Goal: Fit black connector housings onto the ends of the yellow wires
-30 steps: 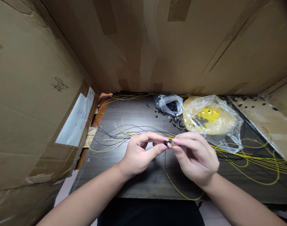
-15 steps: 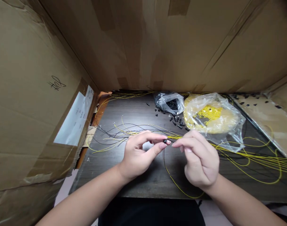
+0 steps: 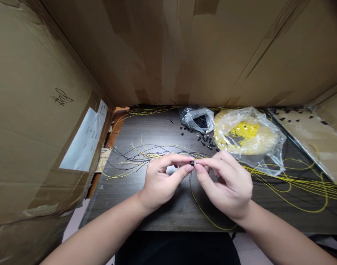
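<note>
Between the thumb and forefinger of my left hand (image 3: 165,180) is a small black plastic piece (image 3: 192,163), shaped like a tiny connector housing. My right hand (image 3: 226,182) pinches at the right end of that piece, thumb and forefinger meeting there; whatever lies in its tips is mostly covered. A thin wire (image 3: 197,202), dark at the top and yellow lower down, hangs from beneath the fingers and curves right over the table. Behind both hands runs a bundle of yellow and black wires (image 3: 270,176), its loose ends (image 3: 129,156) fanned out at left.
A dark wood-grain table (image 3: 146,127) stands inside cardboard walls (image 3: 168,55). At the back are a clear bag of black pieces (image 3: 200,121) and a bag of yellow pieces (image 3: 245,132). Loose black pieces (image 3: 204,140) lie before them. A cardboard sheet (image 3: 303,129) is at right.
My right hand has moved left, and its thumb and forefinger now meet the black piece. My left hand keeps its pinch. The view has shifted slightly.
</note>
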A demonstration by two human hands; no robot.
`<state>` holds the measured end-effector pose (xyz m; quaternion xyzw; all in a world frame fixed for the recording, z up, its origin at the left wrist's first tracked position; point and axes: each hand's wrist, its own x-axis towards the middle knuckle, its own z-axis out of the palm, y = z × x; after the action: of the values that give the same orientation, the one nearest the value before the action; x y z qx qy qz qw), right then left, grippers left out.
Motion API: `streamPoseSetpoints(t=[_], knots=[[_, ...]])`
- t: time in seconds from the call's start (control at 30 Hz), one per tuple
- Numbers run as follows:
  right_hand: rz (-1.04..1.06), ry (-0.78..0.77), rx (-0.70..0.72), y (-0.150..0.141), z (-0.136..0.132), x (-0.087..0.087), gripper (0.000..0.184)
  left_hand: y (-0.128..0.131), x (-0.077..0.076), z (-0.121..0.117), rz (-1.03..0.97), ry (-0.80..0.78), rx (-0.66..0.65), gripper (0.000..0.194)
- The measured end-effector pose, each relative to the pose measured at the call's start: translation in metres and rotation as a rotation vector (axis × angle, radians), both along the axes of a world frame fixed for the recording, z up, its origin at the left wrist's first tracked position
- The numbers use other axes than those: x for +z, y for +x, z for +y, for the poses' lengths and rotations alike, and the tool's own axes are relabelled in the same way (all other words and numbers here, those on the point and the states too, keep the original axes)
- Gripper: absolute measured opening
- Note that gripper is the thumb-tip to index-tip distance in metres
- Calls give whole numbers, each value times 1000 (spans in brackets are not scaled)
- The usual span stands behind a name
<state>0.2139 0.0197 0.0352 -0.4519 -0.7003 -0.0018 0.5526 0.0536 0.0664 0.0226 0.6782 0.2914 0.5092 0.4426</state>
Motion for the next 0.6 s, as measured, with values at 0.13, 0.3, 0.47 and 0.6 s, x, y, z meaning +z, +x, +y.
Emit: streamPoseSetpoints(t=[0.13,0.3,0.47,0.6], knots=[[17,5,-19,0,1,-1,16,2,3,-1,-32,-101,-51,14],[47,4,-39,-1,0,-3,15,3,3,-2,-51,-169,-70,14],[42,21,-55,0,1,-5,16,4,3,-2,-114,-282,-128,15],[39,28,-54,1,1,-6,17,5,2,-1,-126,-384,-152,19]])
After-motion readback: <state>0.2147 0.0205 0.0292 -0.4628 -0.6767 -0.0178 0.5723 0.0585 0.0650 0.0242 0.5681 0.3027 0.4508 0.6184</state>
